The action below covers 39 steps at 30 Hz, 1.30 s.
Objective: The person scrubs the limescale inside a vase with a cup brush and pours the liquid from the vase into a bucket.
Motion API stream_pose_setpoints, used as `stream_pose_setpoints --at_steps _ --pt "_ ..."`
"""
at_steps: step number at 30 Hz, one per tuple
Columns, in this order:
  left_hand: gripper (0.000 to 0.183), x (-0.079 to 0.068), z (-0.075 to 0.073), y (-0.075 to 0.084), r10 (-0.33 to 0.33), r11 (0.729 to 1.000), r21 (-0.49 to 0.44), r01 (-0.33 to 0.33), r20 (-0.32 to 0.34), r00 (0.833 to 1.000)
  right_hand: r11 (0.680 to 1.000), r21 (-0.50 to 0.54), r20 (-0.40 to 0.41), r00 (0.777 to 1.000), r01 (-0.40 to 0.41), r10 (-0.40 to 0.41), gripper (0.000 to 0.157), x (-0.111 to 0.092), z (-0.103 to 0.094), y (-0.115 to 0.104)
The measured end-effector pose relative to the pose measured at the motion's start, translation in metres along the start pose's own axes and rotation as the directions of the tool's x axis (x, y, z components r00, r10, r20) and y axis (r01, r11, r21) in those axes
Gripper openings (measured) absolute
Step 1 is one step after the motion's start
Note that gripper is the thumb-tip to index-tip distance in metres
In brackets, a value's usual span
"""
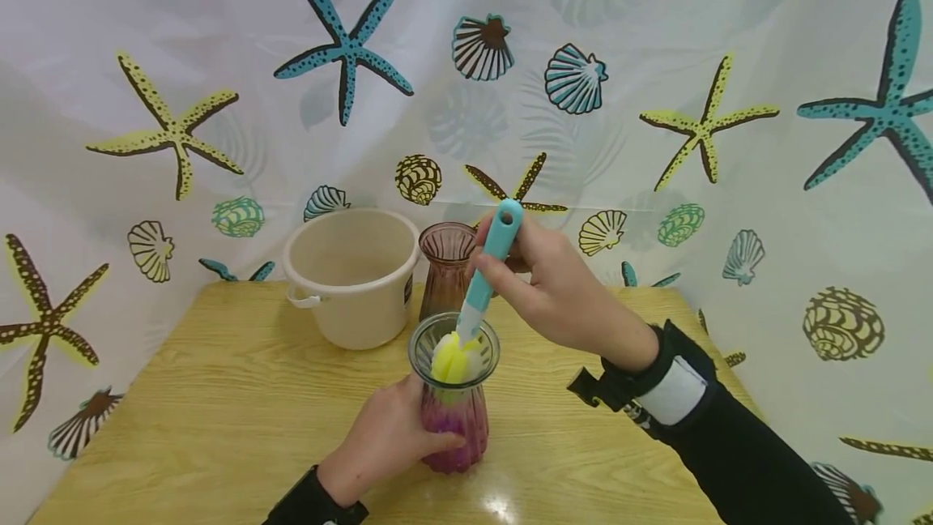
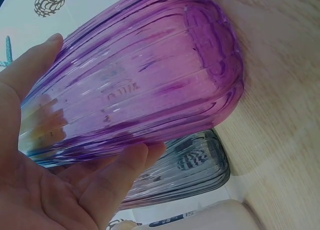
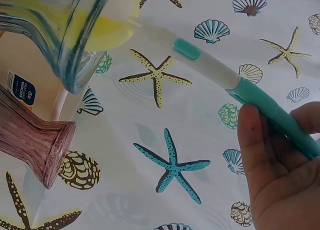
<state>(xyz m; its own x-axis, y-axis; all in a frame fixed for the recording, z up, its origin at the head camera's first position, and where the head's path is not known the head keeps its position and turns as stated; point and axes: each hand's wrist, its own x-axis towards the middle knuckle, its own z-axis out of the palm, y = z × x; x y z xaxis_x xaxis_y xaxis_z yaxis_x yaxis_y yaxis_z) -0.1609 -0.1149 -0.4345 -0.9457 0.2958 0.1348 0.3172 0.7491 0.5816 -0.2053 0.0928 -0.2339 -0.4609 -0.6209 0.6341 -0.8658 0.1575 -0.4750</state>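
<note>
On the dark blue label (image 3: 23, 91) of the cream bucket (image 1: 364, 314), which stands behind and to the left of the purple vase (image 1: 455, 421), the word "GOODS" can be read; the smaller print is unclear. The purple vase has ribbed glass, clear at its flared rim and deepening to magenta-purple at the base; it is mouth up over the desk (image 1: 219, 395), though whether its base touches is unclear. The left hand (image 1: 389, 428) has its fingers and thumb curved around the vase's side. The right hand (image 1: 564, 290) pinches the teal handle of a brush (image 1: 492, 262), fingers closed on it, above the vase; the brush's yellow-and-white sponge head (image 1: 452, 359) sits inside the vase's mouth. A pinkish-brown ribbed vase (image 1: 443, 286) stands just behind the purple one.
</note>
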Motion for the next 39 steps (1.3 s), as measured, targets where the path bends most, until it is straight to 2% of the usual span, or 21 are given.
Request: stream_pose_setpoints --at_steps 6,10,12,16,19,21,27,30,33,36,39 --pt "0.090 -0.001 0.000 0.000 -0.012 1.000 -0.010 0.012 0.006 1.000 0.999 0.022 0.040 0.999 -0.026 0.026 0.012 -0.002 0.007 0.004" --pt "0.089 -0.001 0.000 -0.001 -0.007 1.000 -0.015 0.007 0.003 1.000 1.000 0.003 0.091 0.995 -0.031 0.030 0.010 -0.006 0.018 0.012" --pt "0.089 -0.001 0.000 -0.002 0.007 1.000 -0.012 -0.007 -0.004 1.000 0.999 -0.038 0.132 0.991 -0.023 0.028 0.007 -0.011 0.027 0.018" --pt "0.090 -0.003 0.002 -0.002 0.035 0.999 -0.009 -0.035 -0.021 0.999 0.990 -0.139 0.270 0.960 -0.029 0.066 0.009 -0.025 0.048 0.030" --pt "0.092 -0.003 0.002 -0.002 0.042 0.999 -0.016 -0.043 -0.026 0.999 0.982 -0.183 0.322 0.941 -0.045 0.103 0.011 -0.034 0.059 0.036" --pt "0.094 -0.003 0.002 -0.002 0.040 0.999 -0.022 -0.041 -0.025 0.999 0.982 -0.181 0.314 0.944 -0.046 0.102 0.010 -0.036 0.061 0.039" --pt "0.100 -0.001 0.001 -0.002 0.038 0.999 -0.012 -0.038 -0.023 0.999 0.985 -0.170 0.270 0.962 0.014 0.032 0.009 -0.032 0.055 0.040" --pt "0.100 0.000 0.001 -0.001 0.030 0.999 -0.014 -0.030 -0.009 1.000 0.985 -0.174 0.257 0.965 0.000 0.045 0.009 -0.032 0.053 0.039" --pt "0.097 0.001 -0.001 0.001 0.005 0.998 -0.056 -0.005 -0.002 1.000 0.980 -0.196 0.257 0.964 -0.022 0.073 0.011 -0.034 0.053 0.039" --pt "0.091 0.003 -0.002 0.003 -0.018 0.994 -0.110 0.016 -0.017 1.000 0.975 -0.220 0.267 0.960 -0.027 0.087 0.013 -0.034 0.053 0.039" --pt "0.086 0.005 -0.002 0.005 -0.018 0.992 -0.126 0.014 -0.029 0.999 0.972 -0.234 0.272 0.959 -0.020 0.086 0.015 -0.033 0.054 0.038"
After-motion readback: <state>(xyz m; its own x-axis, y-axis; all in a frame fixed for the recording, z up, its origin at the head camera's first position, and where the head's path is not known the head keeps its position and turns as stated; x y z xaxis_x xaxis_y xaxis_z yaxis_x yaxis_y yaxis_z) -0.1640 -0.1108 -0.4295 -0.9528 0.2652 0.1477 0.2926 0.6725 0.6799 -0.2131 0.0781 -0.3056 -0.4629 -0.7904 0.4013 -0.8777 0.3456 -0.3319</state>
